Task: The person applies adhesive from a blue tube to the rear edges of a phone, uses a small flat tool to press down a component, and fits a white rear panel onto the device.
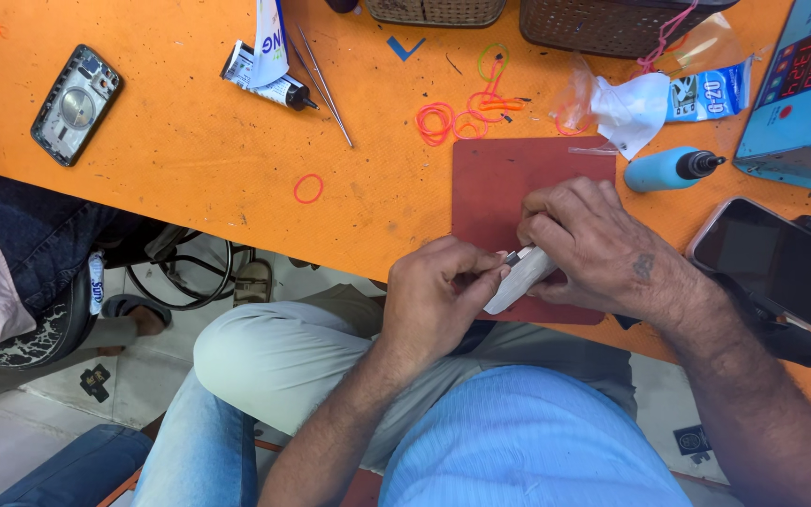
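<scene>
Right hand grips a slim pale grey oblong part over the red rectangular mat, centre-right of frame. Left hand pinches its near end; long axis runs lower-left to upper-right.

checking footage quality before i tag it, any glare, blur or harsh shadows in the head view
Head view: even, soft light on the orange worktable, with only faint shadows under the left hand and right hand; mild glare on the dark glossy phone screen; the pale grey flat piece between the hands is slightly soft; the frame edges bend a little, like a wide lens.
</scene>
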